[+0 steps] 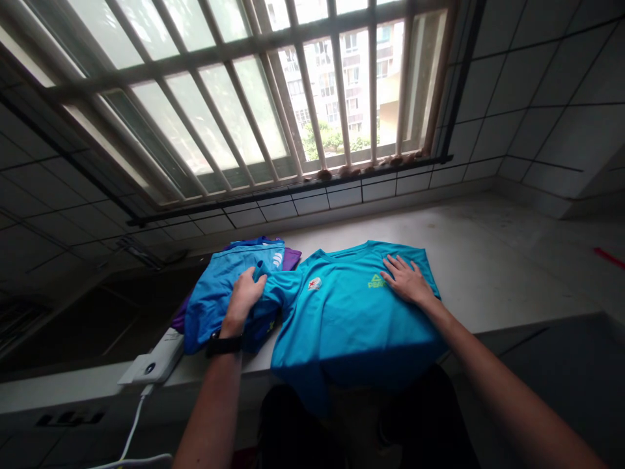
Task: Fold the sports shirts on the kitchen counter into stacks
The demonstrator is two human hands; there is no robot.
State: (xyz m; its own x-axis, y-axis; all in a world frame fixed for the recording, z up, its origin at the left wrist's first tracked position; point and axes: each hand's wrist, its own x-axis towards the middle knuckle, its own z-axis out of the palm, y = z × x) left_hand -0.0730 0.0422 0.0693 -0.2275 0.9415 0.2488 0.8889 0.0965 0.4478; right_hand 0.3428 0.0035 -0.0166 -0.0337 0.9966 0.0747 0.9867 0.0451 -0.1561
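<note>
A teal T-shirt (342, 312) with a small badge and a yellow-green PEAK logo lies spread on the counter, its lower part hanging over the front edge. My left hand (247, 293), with a dark band on the wrist, is closed on the end of the shirt's left-side sleeve. Flat on the chest beside the logo rests my right hand (406, 280), fingers spread. Under and beside my left hand sits a pile of blue and purple clothes (215, 286), partly covered by the sleeve.
A white box-shaped device (159, 358) with a cable (134, 423) stands at the counter's front edge, left of the pile. Farther left is a dark sink basin (97, 319). The pale counter (508, 260) continues right, towards a red object (609, 257). A barred window (273, 98) is behind.
</note>
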